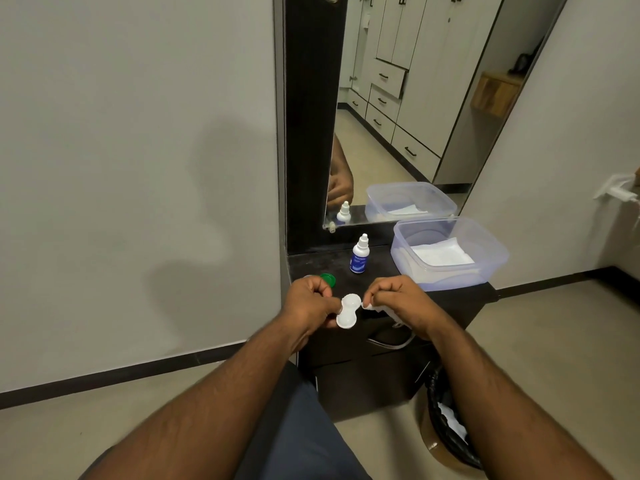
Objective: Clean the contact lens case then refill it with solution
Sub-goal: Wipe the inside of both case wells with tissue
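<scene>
Case (347, 312) pinched in left hand (309, 304), beside right hand (398, 301).

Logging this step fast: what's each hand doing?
Left hand: holding the lens case.
Right hand: pinching a white tissue against the case.

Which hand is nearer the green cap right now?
Left. The left hand sits right beside the green cap, partly covering it; the right hand is farther off to its right.

Solution bottle (359, 257): blue label w/ white print, too blurred to read.
</scene>
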